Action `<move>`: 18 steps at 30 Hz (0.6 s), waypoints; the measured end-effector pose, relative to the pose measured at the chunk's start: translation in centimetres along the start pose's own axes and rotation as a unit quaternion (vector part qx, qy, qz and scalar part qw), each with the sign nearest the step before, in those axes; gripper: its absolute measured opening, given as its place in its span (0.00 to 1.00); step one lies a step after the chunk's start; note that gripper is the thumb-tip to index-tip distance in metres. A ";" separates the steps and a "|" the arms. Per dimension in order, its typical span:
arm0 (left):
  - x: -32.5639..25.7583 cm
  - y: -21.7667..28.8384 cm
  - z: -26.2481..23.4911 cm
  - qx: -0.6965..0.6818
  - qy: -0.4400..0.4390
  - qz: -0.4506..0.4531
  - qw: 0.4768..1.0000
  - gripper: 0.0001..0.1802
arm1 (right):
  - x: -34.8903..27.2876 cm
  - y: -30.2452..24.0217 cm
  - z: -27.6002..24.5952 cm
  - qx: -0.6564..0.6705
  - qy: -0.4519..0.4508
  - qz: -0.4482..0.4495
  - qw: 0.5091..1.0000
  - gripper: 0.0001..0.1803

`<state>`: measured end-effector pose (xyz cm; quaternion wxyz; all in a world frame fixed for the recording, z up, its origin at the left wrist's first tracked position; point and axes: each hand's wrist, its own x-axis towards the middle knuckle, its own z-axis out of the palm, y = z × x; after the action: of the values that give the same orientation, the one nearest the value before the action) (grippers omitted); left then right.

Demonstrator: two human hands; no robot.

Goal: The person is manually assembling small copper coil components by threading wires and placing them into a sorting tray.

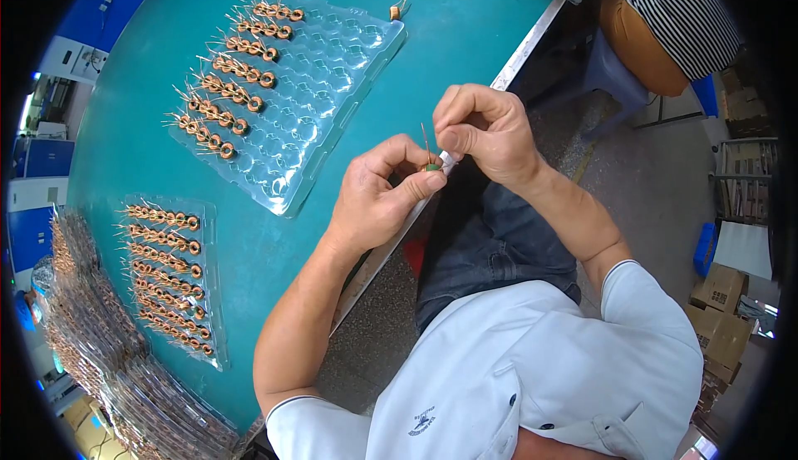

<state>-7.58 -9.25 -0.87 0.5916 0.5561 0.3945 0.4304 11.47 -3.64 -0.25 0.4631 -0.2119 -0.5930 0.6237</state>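
To your right, you have a co-worker (686, 24) in a striped top, seated on a bluish stool (613, 78). Cardboard boxes (718, 288) stand near a blue bin (705, 246) on that side; blue panels (87, 3) stand to your left.

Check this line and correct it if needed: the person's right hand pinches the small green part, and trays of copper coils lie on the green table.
Wrong side: the head view shows the left hand pinching the small green part. The trays of copper coils do lie on the green table.
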 end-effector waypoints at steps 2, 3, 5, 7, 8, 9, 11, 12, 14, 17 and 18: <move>-0.1 -0.2 0.0 0.003 -0.003 -0.004 1.000 0.10 | 0.0 0.7 1.0 0.002 0.027 -0.032 0.999 0.08; -0.1 -0.4 0.0 -0.006 0.006 -0.003 1.000 0.10 | 0.1 0.9 1.2 0.003 0.051 -0.067 0.996 0.07; -0.2 -0.5 0.1 -0.013 0.016 0.000 1.000 0.09 | 0.6 0.3 1.2 -0.007 0.058 -0.023 0.998 0.07; -0.1 -0.2 0.7 -0.059 0.084 -0.002 0.995 0.09 | 1.2 -0.3 0.8 -0.010 0.065 0.051 0.997 0.09; 0.0 -0.2 0.8 -0.057 0.085 0.000 0.995 0.09 | 1.2 -0.4 0.9 -0.020 0.091 0.042 0.995 0.10; 0.1 -0.3 0.9 -0.065 0.112 -0.006 0.992 0.10 | 1.0 -0.6 1.0 -0.030 0.115 0.033 0.992 0.12; 0.2 -0.2 0.7 -0.072 0.141 -0.009 0.987 0.11 | 0.3 -1.0 0.7 -0.044 0.121 0.045 0.991 0.14; 0.3 -0.1 0.7 -0.077 0.148 -0.005 0.986 0.12 | -0.2 -1.1 0.4 -0.065 0.089 0.060 0.992 0.13; 0.3 -0.2 0.8 -0.084 0.157 -0.001 0.984 0.13 | -0.9 -1.1 0.0 -0.100 0.043 0.085 0.990 0.13; 0.2 -0.4 0.8 -0.056 0.155 0.004 0.986 0.13 | -0.8 -1.0 0.6 -0.164 0.008 0.060 0.985 0.12; 0.3 -0.5 0.8 -0.013 0.164 0.003 0.986 0.13 | -0.6 -1.1 0.9 -0.182 0.005 0.063 0.981 0.10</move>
<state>-6.68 -9.28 -1.35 0.5249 0.4715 0.4786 0.5225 11.39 -4.74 0.78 0.3795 -0.3329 -0.6798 0.5320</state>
